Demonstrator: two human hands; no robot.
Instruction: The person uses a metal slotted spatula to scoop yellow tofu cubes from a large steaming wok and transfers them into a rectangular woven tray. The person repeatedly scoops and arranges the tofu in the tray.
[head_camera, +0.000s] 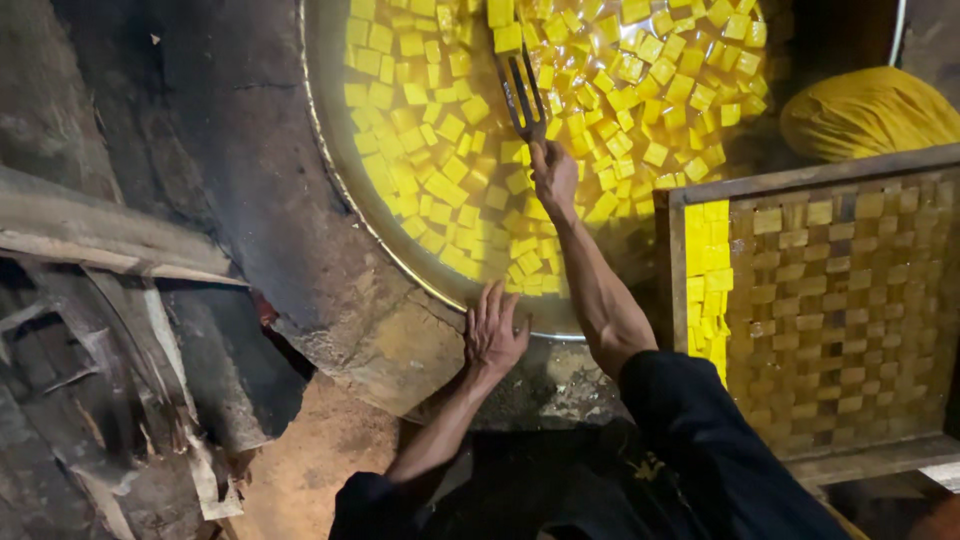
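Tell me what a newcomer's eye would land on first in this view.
First, the big round pan at top centre, packed with bright yellow cubes in liquid. Next, the right hand reaching over it, its grip closed on a metal fork among the cubes, while the left hand rests flat on the pan's near rim. At right sits a woven tray with a few yellow cubes along its left edge.

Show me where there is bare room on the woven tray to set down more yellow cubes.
The woven bamboo tray in its wooden frame lies bare across its middle and right. Only the left edge is crowded, with a column of yellow cubes. The big round metal pan is packed where the right hand works a metal fork.
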